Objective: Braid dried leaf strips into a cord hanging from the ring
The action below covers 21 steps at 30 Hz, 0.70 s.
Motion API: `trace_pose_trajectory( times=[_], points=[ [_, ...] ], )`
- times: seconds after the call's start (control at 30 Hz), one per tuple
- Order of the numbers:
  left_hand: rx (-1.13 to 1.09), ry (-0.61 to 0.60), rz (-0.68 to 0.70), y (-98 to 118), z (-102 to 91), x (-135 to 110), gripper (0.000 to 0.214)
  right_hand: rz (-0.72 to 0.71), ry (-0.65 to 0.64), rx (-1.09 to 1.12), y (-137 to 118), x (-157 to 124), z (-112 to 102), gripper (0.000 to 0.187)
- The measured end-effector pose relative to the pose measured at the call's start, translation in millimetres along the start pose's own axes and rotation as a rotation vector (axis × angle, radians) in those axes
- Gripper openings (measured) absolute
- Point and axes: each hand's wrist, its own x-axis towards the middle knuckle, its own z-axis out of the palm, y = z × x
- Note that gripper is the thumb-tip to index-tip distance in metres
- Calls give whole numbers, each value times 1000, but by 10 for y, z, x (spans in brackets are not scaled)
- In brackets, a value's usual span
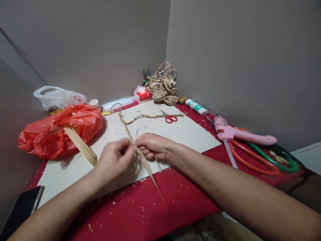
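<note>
A twisted straw cord [126,128] runs down the white board from a thin metal ring [116,107]. My right hand [154,147] is closed round the cord's lower end, fingers curled and thumb pressed on top. Loose flat straw strands [147,168] hang below that grip toward me. Beside it, my left hand [116,159], a little blurred, has its fingers curled in a pinch at the same spot on the cord. A second length of cord [152,116] branches off to the right, lying by small red-handled scissors [171,118].
A red plastic bag [60,134] with flat straw strips stands left. Behind are coiled straw rope [160,88], a red-and-white box [142,94] and a paper cup [94,103]. A pink glue gun [240,134] and large-handled tools [250,160] lie right. A dark flat object [21,211] is front left.
</note>
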Motion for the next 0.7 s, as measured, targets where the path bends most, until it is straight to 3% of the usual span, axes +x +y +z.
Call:
trace_pose_trajectory(
  times=[0.03,0.07,0.13,0.23,0.3,0.43,0.6,0.7],
  points=[
    [-70,194,-27,-76,-8,77,16,1,-12,7,-9,-1,-4,16],
    [-161,259,-74,-156,-3,150,13,4,-21,10,-16,-2,-4,16],
    [-483,102,-246,-295,42,258,14,17,-27,-3,-26,-2,0,18],
    [-803,-250,-411,-387,134,290,20,10,-29,-48,-20,4,-1,20],
    [-823,-299,-447,-388,158,269,25,-16,-34,-94,-6,10,-14,18],
    [-692,-211,-458,-366,106,270,27,-72,-1,-314,0,-4,-26,19],
    [-578,-222,-449,-376,64,301,25,-213,182,-813,-11,-38,16,23],
    [-624,-271,-474,-399,88,290,26,-276,264,-989,21,-26,38,22]
  ],
)
